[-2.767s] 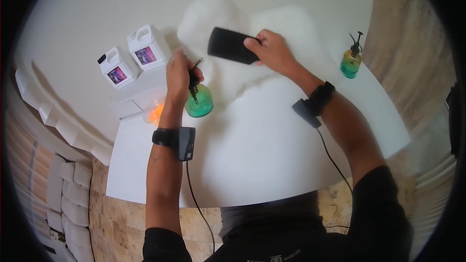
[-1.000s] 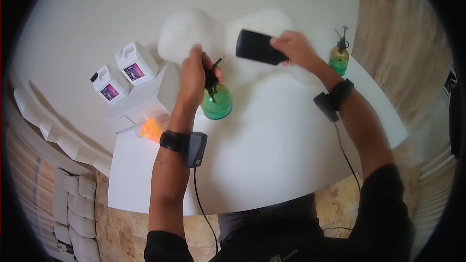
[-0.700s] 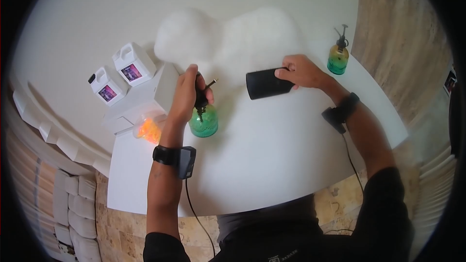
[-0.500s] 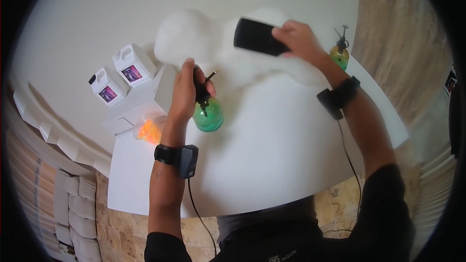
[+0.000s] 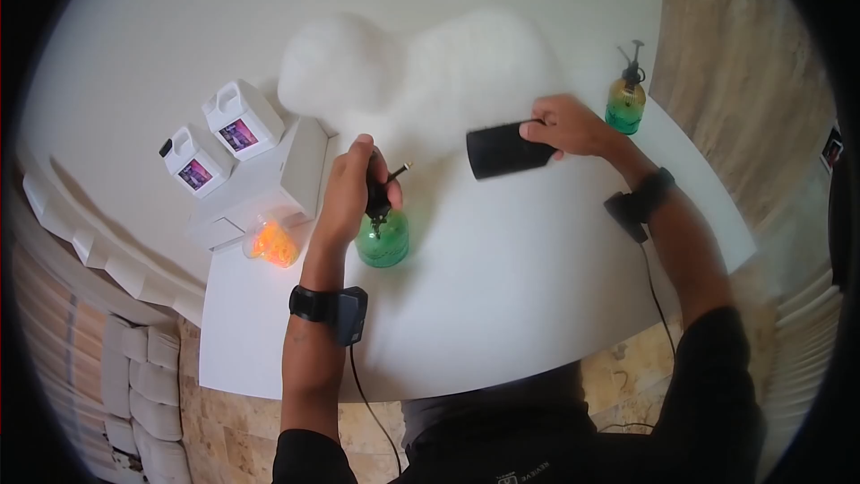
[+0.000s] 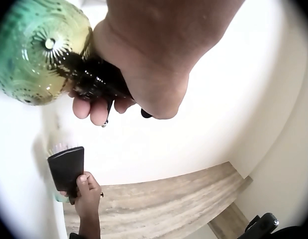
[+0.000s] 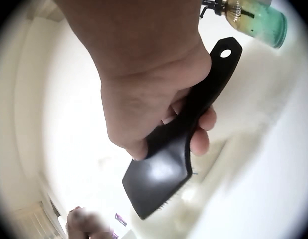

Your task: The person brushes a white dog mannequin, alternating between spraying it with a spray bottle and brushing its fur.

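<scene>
1. The brush [image 7: 156, 184] looks like black plastic, its back smooth and glossy, its edges cleanly moulded.
2. The spray bottle [image 5: 382, 244] has a shiny, see-through, glass-like body with a raised pattern; its dark pump head [image 6: 96, 78] looks glossy.
3. The white form [image 5: 484, 63] looks fluffy and matt.
4. The table [image 5: 502, 305] is smooth, with a soft sheen.
5. The jugs [image 5: 244, 118] look like smooth plastic.
6. The sleeve [image 5: 712, 376] is matt black cloth.
7. The brown surface [image 6: 159, 201] shows a wood grain.
</scene>
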A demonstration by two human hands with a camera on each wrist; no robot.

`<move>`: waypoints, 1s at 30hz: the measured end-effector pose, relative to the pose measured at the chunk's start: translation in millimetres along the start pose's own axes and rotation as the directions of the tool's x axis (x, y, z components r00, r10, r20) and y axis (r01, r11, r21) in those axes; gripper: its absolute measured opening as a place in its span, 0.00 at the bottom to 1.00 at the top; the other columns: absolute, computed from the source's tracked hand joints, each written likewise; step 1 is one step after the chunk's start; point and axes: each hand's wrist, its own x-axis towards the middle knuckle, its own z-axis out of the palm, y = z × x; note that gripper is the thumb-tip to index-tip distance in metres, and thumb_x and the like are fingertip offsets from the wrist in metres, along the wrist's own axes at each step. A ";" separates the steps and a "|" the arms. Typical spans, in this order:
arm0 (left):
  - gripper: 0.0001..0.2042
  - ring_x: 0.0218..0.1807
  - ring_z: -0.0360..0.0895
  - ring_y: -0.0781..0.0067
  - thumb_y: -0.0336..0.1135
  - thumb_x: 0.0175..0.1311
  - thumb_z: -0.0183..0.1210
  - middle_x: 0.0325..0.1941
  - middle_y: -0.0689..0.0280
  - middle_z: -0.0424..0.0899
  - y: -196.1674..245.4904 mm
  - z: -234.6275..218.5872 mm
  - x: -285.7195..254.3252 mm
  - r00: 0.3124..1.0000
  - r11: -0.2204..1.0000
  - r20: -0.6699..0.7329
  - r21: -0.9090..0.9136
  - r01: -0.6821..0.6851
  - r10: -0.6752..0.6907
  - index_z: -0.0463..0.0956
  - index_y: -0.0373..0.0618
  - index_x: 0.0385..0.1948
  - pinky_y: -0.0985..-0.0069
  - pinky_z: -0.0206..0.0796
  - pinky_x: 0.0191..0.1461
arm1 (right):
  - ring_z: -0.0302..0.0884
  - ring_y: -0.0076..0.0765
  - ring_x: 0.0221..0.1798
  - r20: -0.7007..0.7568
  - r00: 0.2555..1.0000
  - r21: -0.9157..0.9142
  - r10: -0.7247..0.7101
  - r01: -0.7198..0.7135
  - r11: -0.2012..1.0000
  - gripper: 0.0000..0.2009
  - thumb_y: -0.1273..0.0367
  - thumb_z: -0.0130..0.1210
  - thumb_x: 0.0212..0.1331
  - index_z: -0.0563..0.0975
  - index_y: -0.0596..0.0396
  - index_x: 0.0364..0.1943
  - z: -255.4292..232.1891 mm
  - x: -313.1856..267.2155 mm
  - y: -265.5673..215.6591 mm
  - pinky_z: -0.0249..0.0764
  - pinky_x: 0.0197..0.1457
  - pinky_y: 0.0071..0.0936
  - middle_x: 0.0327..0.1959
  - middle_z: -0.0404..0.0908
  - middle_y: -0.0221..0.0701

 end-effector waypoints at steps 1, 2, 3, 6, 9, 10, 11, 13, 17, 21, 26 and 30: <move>0.24 0.20 0.75 0.60 0.53 0.77 0.37 0.15 0.54 0.75 0.1 -1.0 -0.8 0.999 0.998 0.029 0.056 0.019 -0.021 0.65 0.44 0.24 0.68 0.70 0.30 | 0.72 0.23 0.22 0.054 0.998 -0.047 0.010 -0.008 0.999 0.17 0.60 0.63 0.64 0.76 0.63 0.31 -2.9 -2.4 -1.7 0.76 0.22 0.26 0.22 0.70 0.29; 0.24 0.20 0.75 0.60 0.53 0.77 0.37 0.15 0.54 0.75 1.3 -0.9 -1.1 0.999 0.998 0.029 0.058 0.019 -0.021 0.65 0.44 0.24 0.68 0.70 0.30 | 0.72 0.23 0.22 0.053 0.999 -0.045 0.010 -0.007 0.999 0.17 0.60 0.63 0.64 0.76 0.63 0.31 -5.3 -0.9 -2.5 0.76 0.22 0.26 0.22 0.70 0.29; 0.24 0.19 0.75 0.60 0.53 0.78 0.37 0.15 0.54 0.75 3.5 -1.0 -1.5 0.999 0.995 0.044 0.096 0.024 -0.028 0.65 0.44 0.24 0.68 0.70 0.30 | 0.72 0.23 0.23 0.017 1.000 0.004 -0.019 0.019 1.000 0.17 0.60 0.63 0.64 0.76 0.62 0.31 -8.2 3.7 -4.0 0.77 0.23 0.26 0.23 0.70 0.29; 0.24 0.19 0.75 0.60 0.54 0.77 0.38 0.15 0.54 0.75 7.0 2.1 1.8 0.999 0.995 0.040 0.103 0.015 -0.019 0.65 0.44 0.24 0.68 0.70 0.30 | 0.75 0.20 0.21 -0.243 0.966 0.226 -0.092 0.148 0.963 0.20 0.55 0.64 0.66 0.77 0.61 0.33 -10.2 25.4 -15.8 0.77 0.22 0.22 0.21 0.73 0.25; 0.24 0.20 0.75 0.60 0.54 0.77 0.39 0.16 0.54 0.75 11.9 9.3 3.7 1.000 1.000 -0.009 0.010 -0.006 0.006 0.65 0.45 0.24 0.67 0.69 0.30 | 0.76 0.20 0.21 -0.357 0.931 0.278 -0.081 0.189 0.942 0.22 0.52 0.62 0.66 0.77 0.61 0.34 -17.7 45.0 -36.3 0.77 0.23 0.21 0.21 0.72 0.24; 0.24 0.21 0.75 0.60 0.55 0.77 0.39 0.16 0.54 0.75 13.6 10.8 3.7 0.999 0.999 -0.039 -0.050 -0.015 0.013 0.65 0.45 0.24 0.67 0.69 0.30 | 0.75 0.20 0.21 -0.395 0.916 0.292 -0.066 0.193 0.937 0.23 0.51 0.62 0.66 0.77 0.62 0.34 -18.8 49.6 -41.5 0.78 0.23 0.21 0.21 0.71 0.25; 0.24 0.21 0.75 0.60 0.55 0.77 0.39 0.16 0.54 0.75 13.3 11.0 3.2 0.999 0.999 -0.039 -0.051 -0.015 0.013 0.65 0.45 0.24 0.67 0.69 0.30 | 0.75 0.20 0.21 -0.432 0.900 0.306 -0.051 0.200 0.931 0.24 0.50 0.62 0.66 0.77 0.62 0.34 -18.7 51.3 -43.5 0.78 0.24 0.21 0.21 0.71 0.25; 0.24 0.22 0.75 0.60 0.54 0.76 0.40 0.17 0.54 0.76 12.4 11.0 2.1 0.999 0.995 -0.047 -0.095 -0.019 0.015 0.65 0.45 0.25 0.67 0.69 0.31 | 0.75 0.20 0.21 -0.420 0.907 0.296 -0.028 0.166 0.940 0.24 0.51 0.62 0.66 0.77 0.62 0.34 -15.6 52.0 -42.0 0.78 0.24 0.21 0.21 0.72 0.25; 0.23 0.22 0.75 0.60 0.54 0.76 0.40 0.17 0.55 0.75 8.5 7.6 -3.3 0.999 0.997 -0.050 -0.083 -0.002 -0.003 0.65 0.45 0.25 0.67 0.69 0.31 | 0.74 0.22 0.20 -0.366 0.929 0.214 -0.055 0.141 0.967 0.23 0.52 0.63 0.65 0.77 0.63 0.33 -4.5 42.4 -26.6 0.77 0.23 0.22 0.21 0.73 0.27; 0.24 0.22 0.75 0.60 0.55 0.76 0.40 0.17 0.55 0.75 6.4 4.9 -5.7 0.999 0.998 -0.054 -0.066 -0.002 -0.001 0.65 0.45 0.26 0.67 0.70 0.31 | 0.74 0.27 0.21 -0.181 0.970 0.019 -0.163 0.170 0.985 0.21 0.55 0.65 0.63 0.76 0.63 0.31 7.1 20.7 4.9 0.74 0.25 0.30 0.21 0.74 0.32; 0.24 0.22 0.75 0.60 0.55 0.77 0.40 0.17 0.55 0.75 9.4 3.1 -6.4 0.997 0.996 -0.071 -0.083 -0.017 0.011 0.65 0.45 0.26 0.66 0.70 0.31 | 0.78 0.32 0.23 0.096 0.995 -0.217 -0.039 0.059 0.974 0.24 0.53 0.67 0.58 0.75 0.63 0.27 2.5 -3.3 11.2 0.74 0.25 0.33 0.23 0.74 0.38; 0.25 0.20 0.75 0.66 0.54 0.78 0.36 0.16 0.56 0.78 11.6 4.9 -7.2 0.998 0.997 -0.061 -0.067 -0.030 0.026 0.66 0.45 0.25 0.73 0.68 0.29 | 0.75 0.25 0.20 -0.004 0.997 -0.033 -0.083 0.083 0.996 0.18 0.60 0.65 0.65 0.76 0.61 0.29 -16.7 4.1 -2.7 0.77 0.24 0.26 0.23 0.70 0.30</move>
